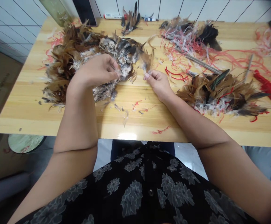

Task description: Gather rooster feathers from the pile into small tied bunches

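Note:
In the head view my left hand (99,70) is over a big pile of brown, black and grey fluffy feathers (65,59). Its thumb and fingers are pinched together, and whatever they hold is blurred and too small to make out. To the right, just above the tabletop, my right hand (158,82) has thumb and forefinger closed on the lower end of a small bunch of brown feathers (147,59). The tips of that bunch point away from me, close to the pile's right edge.
Feather bundles (214,90) bound with red string lie right, beside red cord (269,88). Behind are pink plastic strands (184,37) and a stick (200,63). A phone (85,12), a bottle (57,12), a marker (114,16) and loose feathers (130,20) line the wall.

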### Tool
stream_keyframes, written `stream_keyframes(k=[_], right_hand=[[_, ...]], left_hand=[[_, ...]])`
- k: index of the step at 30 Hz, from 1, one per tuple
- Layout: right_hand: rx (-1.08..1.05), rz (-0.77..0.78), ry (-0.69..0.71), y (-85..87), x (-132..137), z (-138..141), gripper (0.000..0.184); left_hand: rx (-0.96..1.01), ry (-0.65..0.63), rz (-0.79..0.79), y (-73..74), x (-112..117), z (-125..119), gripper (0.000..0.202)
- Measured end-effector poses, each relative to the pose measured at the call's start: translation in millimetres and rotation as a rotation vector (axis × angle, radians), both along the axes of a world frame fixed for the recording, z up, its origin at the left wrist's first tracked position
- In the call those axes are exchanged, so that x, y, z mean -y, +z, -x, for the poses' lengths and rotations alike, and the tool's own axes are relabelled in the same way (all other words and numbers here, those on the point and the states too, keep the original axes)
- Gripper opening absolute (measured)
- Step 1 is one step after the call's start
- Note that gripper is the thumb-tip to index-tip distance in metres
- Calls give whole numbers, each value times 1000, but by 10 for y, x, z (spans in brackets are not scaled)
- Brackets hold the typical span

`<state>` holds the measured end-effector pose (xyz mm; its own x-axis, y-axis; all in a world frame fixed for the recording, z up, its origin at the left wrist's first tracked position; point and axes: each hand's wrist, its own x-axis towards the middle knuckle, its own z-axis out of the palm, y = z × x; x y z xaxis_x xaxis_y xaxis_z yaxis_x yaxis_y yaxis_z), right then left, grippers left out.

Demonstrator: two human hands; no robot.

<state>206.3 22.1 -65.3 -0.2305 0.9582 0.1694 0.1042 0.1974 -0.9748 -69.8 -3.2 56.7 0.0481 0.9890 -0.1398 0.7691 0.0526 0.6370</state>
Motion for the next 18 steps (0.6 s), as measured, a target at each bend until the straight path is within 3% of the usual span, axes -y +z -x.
stream_keyframes(k=[3, 6, 12, 18], right_hand=[[-27, 11, -13, 33, 19, 16, 53], [-36, 29, -24, 59, 34, 29, 50], [-131, 77, -19, 58, 38, 44, 54], [-215, 158, 17, 88, 42, 79, 69]], left_hand=[[271, -50, -15, -120, -99, 211, 43], [531, -87, -109, -198, -123, 247, 52], [798, -97, -171, -361, -72, -276, 77], [870, -38, -128, -639, -64, -704, 54]])
